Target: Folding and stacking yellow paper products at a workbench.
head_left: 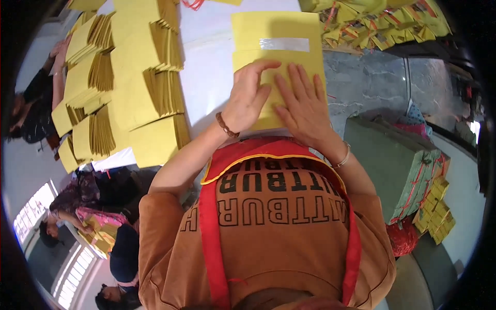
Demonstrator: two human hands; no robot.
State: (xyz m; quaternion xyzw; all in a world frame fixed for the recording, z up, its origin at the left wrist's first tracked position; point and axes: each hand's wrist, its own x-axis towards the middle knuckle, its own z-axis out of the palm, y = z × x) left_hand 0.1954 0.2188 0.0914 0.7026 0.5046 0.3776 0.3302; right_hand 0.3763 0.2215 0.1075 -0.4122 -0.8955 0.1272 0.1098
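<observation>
A stack of yellow paper sheets (pixel 276 31) with a silver foil rectangle (pixel 284 44) on top lies on the white table (pixel 206 77) in front of me. Both my hands press flat on its near half. My left hand (pixel 249 93) rests on the left part, fingers together and a brown bead bracelet on its wrist. My right hand (pixel 302 103) lies beside it with fingers spread and a thin bangle on the wrist. Neither hand grips anything.
Fanned stacks of yellow paper (pixel 124 82) cover the table's left. Folded yellow and printed paper pieces (pixel 382 23) heap at top right. A green bundle (pixel 392 165) tied with red string stands at right. Other people (pixel 88 206) sit at lower left.
</observation>
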